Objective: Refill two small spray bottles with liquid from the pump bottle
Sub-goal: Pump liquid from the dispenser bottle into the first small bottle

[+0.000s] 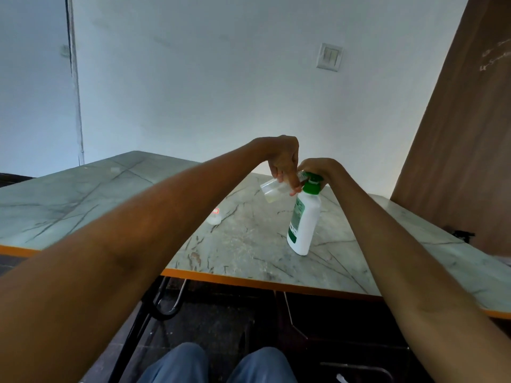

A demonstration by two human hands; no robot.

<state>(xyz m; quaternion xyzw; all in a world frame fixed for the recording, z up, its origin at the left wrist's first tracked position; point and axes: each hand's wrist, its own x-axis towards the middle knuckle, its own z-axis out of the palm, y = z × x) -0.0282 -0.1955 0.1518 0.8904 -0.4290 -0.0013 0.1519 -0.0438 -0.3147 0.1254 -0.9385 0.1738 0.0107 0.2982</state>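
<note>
Toward the far edge of the table (249, 252): white pump bottle (305, 219) with green pump head, tilted, base on the surface; right hand (322, 168) curled over the pump head, likely to press it. Left hand (284, 161) pinches a clear small spray bottle (272, 190), tipped with its mouth at the nozzle, likely to catch the liquid. Near the table's middle: a second small clear item (214, 219), too blurred to identify.

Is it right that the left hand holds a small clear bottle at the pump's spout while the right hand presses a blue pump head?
Not quite. The head view shows the pump head is green, not blue. The left hand does hold the small clear bottle there, and the right hand is on the pump.
</note>
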